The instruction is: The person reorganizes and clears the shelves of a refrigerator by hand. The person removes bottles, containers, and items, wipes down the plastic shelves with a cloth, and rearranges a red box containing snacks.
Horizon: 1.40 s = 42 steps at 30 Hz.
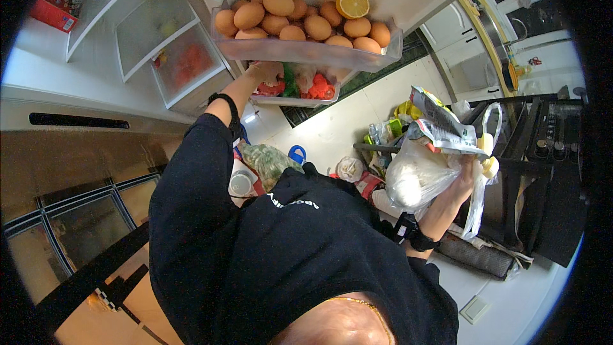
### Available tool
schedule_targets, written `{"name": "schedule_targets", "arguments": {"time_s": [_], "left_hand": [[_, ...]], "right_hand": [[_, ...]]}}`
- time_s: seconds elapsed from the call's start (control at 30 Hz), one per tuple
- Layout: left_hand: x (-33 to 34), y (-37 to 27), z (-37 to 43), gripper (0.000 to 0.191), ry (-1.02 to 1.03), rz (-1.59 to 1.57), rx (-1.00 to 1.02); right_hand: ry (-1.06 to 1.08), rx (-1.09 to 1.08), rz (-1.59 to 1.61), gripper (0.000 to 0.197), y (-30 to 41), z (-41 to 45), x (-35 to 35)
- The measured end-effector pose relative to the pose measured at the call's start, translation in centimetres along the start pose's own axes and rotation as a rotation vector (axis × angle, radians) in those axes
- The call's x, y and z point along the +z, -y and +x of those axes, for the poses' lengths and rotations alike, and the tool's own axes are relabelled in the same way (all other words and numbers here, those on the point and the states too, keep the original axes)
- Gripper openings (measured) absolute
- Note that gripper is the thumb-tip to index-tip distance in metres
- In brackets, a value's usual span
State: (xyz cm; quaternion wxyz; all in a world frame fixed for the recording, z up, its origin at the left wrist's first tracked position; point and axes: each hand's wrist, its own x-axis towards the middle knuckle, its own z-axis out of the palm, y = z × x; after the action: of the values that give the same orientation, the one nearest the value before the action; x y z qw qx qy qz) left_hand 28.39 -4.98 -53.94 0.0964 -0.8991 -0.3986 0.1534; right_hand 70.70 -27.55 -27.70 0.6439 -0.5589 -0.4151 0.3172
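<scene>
My left hand [269,73] reaches into the lower door bin [292,101] of the refrigerator, its fingers over a red package [270,88]. Whether it grips the package cannot be told. Beside it in the bin are green packaging [289,79], clear plastic and a bright red bag [321,87]. Off to the right, my right hand [467,175] clutches a translucent plastic bag [414,177] with something white inside. Printed foil packets [443,127] stick out above that hand. Two cream-coloured round pieces [487,155] and white bag handles [474,208] are at its fingers.
Above the lower bin, a clear door bin [306,53] holds several brown eggs [278,4] and a halved lemon [352,5]. Frosted drawers [184,64] fill the refrigerator at left. Bags [268,163] crowd the floor, and a black rack [541,153] stands at right.
</scene>
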Motion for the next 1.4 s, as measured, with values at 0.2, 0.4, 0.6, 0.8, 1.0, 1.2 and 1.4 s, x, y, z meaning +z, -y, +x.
{"name": "schedule_targets", "arguments": {"time_s": [0.2,0.4,0.6,0.8,1.0,1.2,1.4], "left_hand": [[0.8,0.5,1.0,0.033,-0.191,0.043,-0.192],[2.3,-2.8,1.2,0.037,-0.341,0.173,-0.372],[0.4,-4.2,-0.7,0.051,-0.164,-0.154,-0.348],[-5.6,-4.8,-5.7,0.058,-0.261,-0.361,-0.321],[-7.0,-5.1,-14.8,0.056,-0.535,-0.637,-0.553],[-16.0,-0.2,-23.6,0.027,-0.960,-0.660,-0.728],[-23.6,11.3,-29.6,0.027,-1.240,-0.421,-0.789]], "right_hand": [[-0.117,0.113,0.130,0.043,1.5,-1.5,2.7],[-0.119,0.181,0.189,0.045,2.5,-1.4,3.2],[-0.054,0.149,0.182,0.043,2.9,-1.3,3.5],[0.070,0.128,0.184,0.041,3.0,-1.9,5.1],[0.349,0.110,0.251,0.038,4.1,-1.5,10.1],[0.593,0.120,0.322,0.036,6.4,-2.9,17.6],[0.756,0.123,0.343,0.034,7.6,-6.1,26.1]]}}
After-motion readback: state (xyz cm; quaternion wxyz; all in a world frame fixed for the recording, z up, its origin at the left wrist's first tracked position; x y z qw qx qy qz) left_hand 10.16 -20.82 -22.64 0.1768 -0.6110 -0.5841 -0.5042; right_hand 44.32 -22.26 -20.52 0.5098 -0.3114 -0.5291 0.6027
